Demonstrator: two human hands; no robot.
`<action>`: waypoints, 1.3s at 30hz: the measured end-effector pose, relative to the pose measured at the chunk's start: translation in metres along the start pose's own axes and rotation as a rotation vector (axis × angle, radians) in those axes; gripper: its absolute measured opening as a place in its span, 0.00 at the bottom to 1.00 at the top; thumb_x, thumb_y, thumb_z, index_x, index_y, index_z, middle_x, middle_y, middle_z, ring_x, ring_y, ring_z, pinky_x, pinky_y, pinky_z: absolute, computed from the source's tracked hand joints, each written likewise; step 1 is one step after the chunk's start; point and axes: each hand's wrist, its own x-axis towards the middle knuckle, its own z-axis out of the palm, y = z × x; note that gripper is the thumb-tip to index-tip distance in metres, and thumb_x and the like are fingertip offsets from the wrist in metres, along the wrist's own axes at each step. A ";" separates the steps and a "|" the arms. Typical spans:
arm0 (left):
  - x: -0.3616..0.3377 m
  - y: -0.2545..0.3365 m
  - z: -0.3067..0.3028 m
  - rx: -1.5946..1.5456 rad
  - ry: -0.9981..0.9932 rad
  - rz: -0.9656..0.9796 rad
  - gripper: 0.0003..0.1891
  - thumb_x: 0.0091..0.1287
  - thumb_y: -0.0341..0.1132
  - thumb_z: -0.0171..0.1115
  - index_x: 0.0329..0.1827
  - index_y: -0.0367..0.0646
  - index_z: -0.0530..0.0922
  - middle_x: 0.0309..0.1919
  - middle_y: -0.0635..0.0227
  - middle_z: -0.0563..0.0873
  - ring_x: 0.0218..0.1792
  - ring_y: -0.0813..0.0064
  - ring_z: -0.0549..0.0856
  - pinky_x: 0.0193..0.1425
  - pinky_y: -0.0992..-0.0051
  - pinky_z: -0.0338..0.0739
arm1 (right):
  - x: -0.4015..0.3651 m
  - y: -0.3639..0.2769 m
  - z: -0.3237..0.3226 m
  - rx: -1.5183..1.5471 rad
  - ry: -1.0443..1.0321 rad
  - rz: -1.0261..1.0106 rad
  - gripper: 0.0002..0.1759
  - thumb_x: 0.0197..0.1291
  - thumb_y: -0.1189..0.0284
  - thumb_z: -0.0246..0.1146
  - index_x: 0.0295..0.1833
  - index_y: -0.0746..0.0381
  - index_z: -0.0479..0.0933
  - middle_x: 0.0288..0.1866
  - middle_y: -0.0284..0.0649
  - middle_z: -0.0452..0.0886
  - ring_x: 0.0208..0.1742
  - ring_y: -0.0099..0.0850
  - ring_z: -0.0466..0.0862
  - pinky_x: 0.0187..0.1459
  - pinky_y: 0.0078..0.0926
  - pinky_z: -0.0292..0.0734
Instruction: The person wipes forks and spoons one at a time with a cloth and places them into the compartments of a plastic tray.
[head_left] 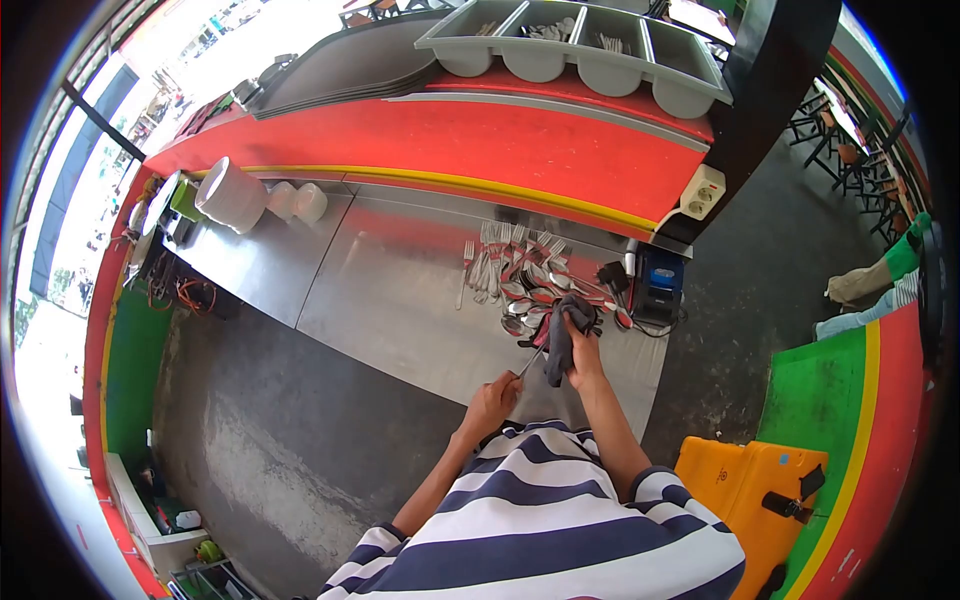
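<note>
My left hand (492, 400) is closed on the thin metal handle of a piece of cutlery (531, 362), whose far end runs into a dark grey cloth (558, 358). My right hand (584, 352) is wrapped round that cloth, which hides the tip, so I cannot tell whether it is a spoon or a fork. Just beyond both hands, a heap of spoons (516, 308) lies on the steel counter (400, 270). Forks (490, 262) are spread along the far side of the heap, tines pointing away from me.
Right of the heap stands a blue and black device (660, 284) with a cable. White bowls (230, 195) are stacked at the counter's far left. On the red ledge above sit a grey cutlery tray (590, 55) and stacked dark trays (350, 70). An orange case (735, 490) is at my right.
</note>
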 end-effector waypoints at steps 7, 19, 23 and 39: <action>0.005 -0.016 0.002 -0.173 0.069 -0.035 0.09 0.75 0.32 0.48 0.37 0.38 0.73 0.23 0.63 0.77 0.25 0.70 0.78 0.32 0.70 0.71 | 0.022 -0.009 -0.020 0.165 0.057 -0.027 0.23 0.65 0.54 0.66 0.56 0.58 0.77 0.44 0.33 0.81 0.42 0.26 0.82 0.44 0.30 0.80; 0.016 -0.018 0.024 -1.270 -0.169 -0.572 0.18 0.80 0.47 0.45 0.33 0.47 0.68 0.20 0.80 0.61 0.22 0.84 0.59 0.28 0.80 0.58 | -0.031 0.008 0.010 -0.062 -0.313 0.217 0.21 0.65 0.68 0.67 0.60 0.63 0.72 0.44 0.38 0.83 0.41 0.31 0.86 0.42 0.29 0.84; 0.023 -0.006 0.026 -0.950 -0.088 -0.437 0.16 0.80 0.45 0.46 0.36 0.44 0.71 0.21 0.79 0.68 0.21 0.82 0.65 0.28 0.79 0.61 | -0.020 0.014 0.007 -0.203 -0.186 0.058 0.13 0.62 0.70 0.69 0.48 0.64 0.77 0.37 0.39 0.84 0.31 0.30 0.85 0.30 0.29 0.82; 0.021 0.008 0.005 -0.103 -0.162 -0.120 0.17 0.78 0.38 0.48 0.36 0.35 0.76 0.18 0.62 0.75 0.20 0.69 0.73 0.29 0.67 0.69 | 0.004 0.022 -0.003 -0.119 0.187 -0.177 0.18 0.54 0.77 0.73 0.50 0.67 0.80 0.46 0.40 0.85 0.42 0.29 0.84 0.44 0.26 0.80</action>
